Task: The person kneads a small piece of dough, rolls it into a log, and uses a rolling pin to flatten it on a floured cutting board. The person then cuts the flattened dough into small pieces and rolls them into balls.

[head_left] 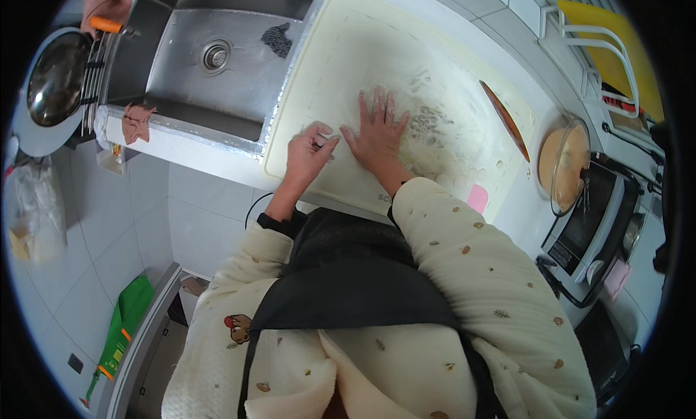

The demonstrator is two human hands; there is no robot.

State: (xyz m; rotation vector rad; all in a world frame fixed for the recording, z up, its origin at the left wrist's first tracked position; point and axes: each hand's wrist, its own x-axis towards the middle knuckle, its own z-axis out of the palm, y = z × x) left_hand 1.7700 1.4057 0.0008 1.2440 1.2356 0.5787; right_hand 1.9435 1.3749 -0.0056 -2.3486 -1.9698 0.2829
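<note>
My right hand [378,133] lies palm down on the cream pastry mat [341,38], its fingers spread and dusted white. Just left of it is my left hand [310,154], raised by the mat's near edge. Its floury fingers are curled in, with thumb and fingertips close together; whether anything small is between them is hidden. White flour [431,118] is smeared over the mat to the right of my right hand. Beyond the flour rests a slim, tapered brown rolling pin [505,122]. A pink flat piece [477,198], like a dough scraper, sits near my right sleeve.
To the left is a steel sink [239,93] with a dark scouring pad [276,40] in it. A brown cloth [138,122] drapes over the sink's front edge. On the right stand a glass-lidded bowl [564,165] and a countertop oven [591,220]. A lidded pan [56,78] is at far left.
</note>
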